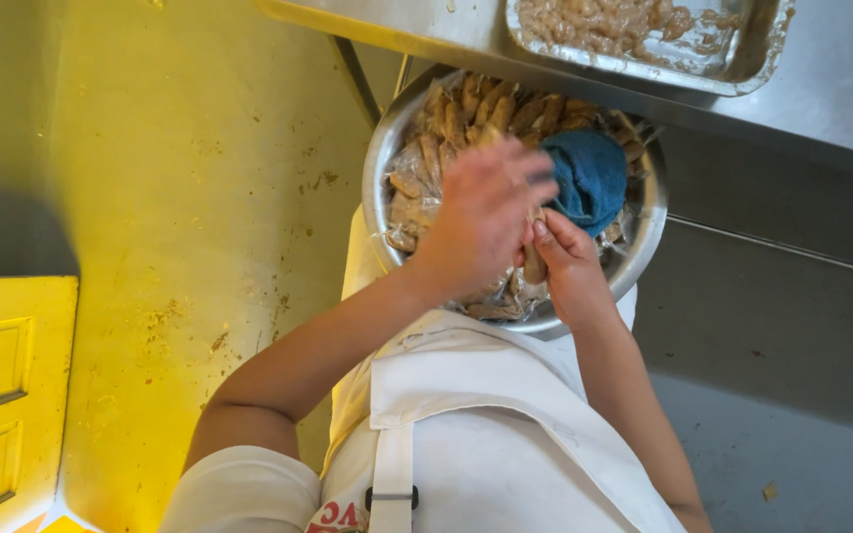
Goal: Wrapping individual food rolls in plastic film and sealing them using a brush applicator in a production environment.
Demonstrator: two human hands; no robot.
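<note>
1. Your left hand point(481, 217) hovers over the metal bowl point(379, 163), fingers spread and blurred; I cannot tell whether anything sits under the palm.
2. Your right hand point(567, 262) has its fingers pinched closed on one brown wrapped roll point(534, 265), just below your left fingertips and touching the pile.
3. The other wrapped rolls point(476, 109) lie packed on clear plastic beyond your fingers, filling the far half of the bowl.
4. The blue cloth point(589, 178) sits on the pile just beyond your right fingertips, touching the rolls.
5. Risk, as I judge it: the bowl seems to rest against your apron point(486, 434) with no table seen under it, so a hard press by either hand could tip it toward the yellow floor point(199, 197).
6. Risk: the roll looks soft, so a tighter pinch may split its wrap.
7. Risk: the cloth could snag your right fingers and drag rolls over the rim.
8. Edges: the steel counter point(831, 79) edge runs just past the far rim, with a tray of mince point(634, 30) on it, so lifting room beyond your fingers is tight.
9. Open room lies to the left of your left fingers, over the floor.
</note>
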